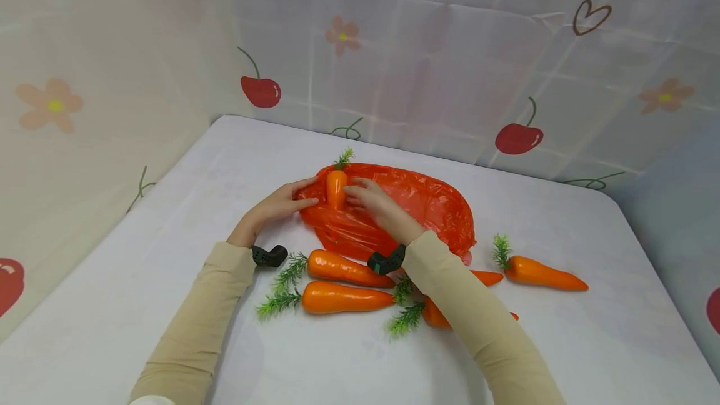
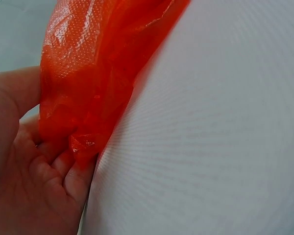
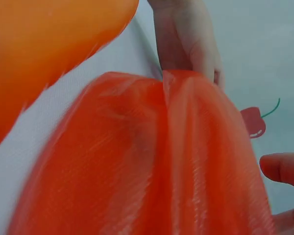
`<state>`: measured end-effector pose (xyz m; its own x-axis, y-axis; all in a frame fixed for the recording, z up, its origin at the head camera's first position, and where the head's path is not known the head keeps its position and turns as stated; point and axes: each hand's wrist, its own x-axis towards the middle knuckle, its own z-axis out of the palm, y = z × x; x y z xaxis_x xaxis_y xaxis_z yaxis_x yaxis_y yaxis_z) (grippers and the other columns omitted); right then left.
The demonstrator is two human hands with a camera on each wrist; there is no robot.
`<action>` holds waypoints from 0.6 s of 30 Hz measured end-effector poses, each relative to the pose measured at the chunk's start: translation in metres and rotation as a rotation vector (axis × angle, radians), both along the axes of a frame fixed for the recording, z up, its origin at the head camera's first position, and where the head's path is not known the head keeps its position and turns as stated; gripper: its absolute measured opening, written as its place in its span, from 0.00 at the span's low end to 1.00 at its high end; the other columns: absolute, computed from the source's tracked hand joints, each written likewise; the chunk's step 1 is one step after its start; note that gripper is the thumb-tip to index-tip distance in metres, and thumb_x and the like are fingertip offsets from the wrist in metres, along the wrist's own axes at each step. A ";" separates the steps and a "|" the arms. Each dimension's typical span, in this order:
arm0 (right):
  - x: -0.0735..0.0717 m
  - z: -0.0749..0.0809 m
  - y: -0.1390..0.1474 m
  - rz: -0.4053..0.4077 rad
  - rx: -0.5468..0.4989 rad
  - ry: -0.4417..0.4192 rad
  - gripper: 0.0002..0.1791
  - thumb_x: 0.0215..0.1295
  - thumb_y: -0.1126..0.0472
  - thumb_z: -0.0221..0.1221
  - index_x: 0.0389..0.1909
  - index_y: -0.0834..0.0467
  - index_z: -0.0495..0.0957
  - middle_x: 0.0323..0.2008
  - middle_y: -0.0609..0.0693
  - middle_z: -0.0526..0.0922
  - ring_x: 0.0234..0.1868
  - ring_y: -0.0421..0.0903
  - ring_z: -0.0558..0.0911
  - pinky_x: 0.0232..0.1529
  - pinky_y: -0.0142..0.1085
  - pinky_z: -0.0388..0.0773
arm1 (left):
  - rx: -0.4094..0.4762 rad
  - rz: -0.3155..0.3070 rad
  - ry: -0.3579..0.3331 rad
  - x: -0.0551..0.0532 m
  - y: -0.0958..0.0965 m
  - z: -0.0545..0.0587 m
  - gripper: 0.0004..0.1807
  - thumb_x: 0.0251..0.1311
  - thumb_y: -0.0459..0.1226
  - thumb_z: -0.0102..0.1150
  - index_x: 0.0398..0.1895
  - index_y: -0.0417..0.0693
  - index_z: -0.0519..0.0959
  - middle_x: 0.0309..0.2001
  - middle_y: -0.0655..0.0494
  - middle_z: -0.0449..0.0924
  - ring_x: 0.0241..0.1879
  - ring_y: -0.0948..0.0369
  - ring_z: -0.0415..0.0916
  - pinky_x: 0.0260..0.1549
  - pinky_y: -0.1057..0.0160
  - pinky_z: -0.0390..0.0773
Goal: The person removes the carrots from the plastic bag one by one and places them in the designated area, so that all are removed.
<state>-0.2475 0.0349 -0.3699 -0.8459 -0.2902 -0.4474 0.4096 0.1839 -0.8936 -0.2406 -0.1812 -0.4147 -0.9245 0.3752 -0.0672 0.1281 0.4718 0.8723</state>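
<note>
A red plastic bag (image 1: 427, 195) lies on the table, and my left hand (image 1: 281, 200) holds its left end. In the left wrist view the bag's edge (image 2: 83, 93) runs between the thumb and the fingers (image 2: 78, 181). An orange carrot (image 1: 336, 189) with a leafy green top stands at the bag's mouth, its lower end hidden by red plastic. Just right of that carrot is my right hand (image 1: 379, 205), over the bag. The right wrist view shows its thumb (image 3: 281, 165) apart from the other fingers, with no carrot visible between them.
Two carrots (image 1: 349, 299) lie in front of the bag, tops to the left. Others, such as one carrot (image 1: 435, 314), are partly hidden under my right forearm. Another carrot (image 1: 545, 274) lies at the right. A printed curtain (image 1: 394, 67) hangs behind the white table (image 1: 140, 255).
</note>
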 end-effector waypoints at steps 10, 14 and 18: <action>-0.008 -0.008 -0.001 0.023 0.008 -0.014 0.31 0.64 0.58 0.51 0.66 0.59 0.52 0.58 0.55 0.64 0.53 0.51 0.72 0.55 0.39 0.66 | 0.015 -0.010 -0.011 0.002 0.000 0.003 0.32 0.60 0.43 0.52 0.67 0.48 0.55 0.66 0.47 0.52 0.65 0.52 0.47 0.61 0.52 0.48; -0.009 -0.008 -0.002 0.040 -0.007 -0.010 0.32 0.63 0.58 0.52 0.66 0.60 0.51 0.58 0.56 0.65 0.53 0.51 0.72 0.55 0.39 0.66 | 0.012 -0.005 -0.006 0.001 -0.001 0.001 0.32 0.60 0.43 0.52 0.67 0.49 0.55 0.66 0.48 0.53 0.64 0.53 0.48 0.61 0.52 0.49; -0.009 -0.008 -0.004 0.073 0.041 -0.004 0.35 0.61 0.57 0.55 0.66 0.59 0.51 0.58 0.55 0.66 0.52 0.51 0.72 0.55 0.39 0.66 | -0.005 -0.005 0.003 0.003 0.000 0.002 0.32 0.60 0.43 0.52 0.67 0.48 0.55 0.66 0.47 0.53 0.64 0.52 0.49 0.61 0.51 0.49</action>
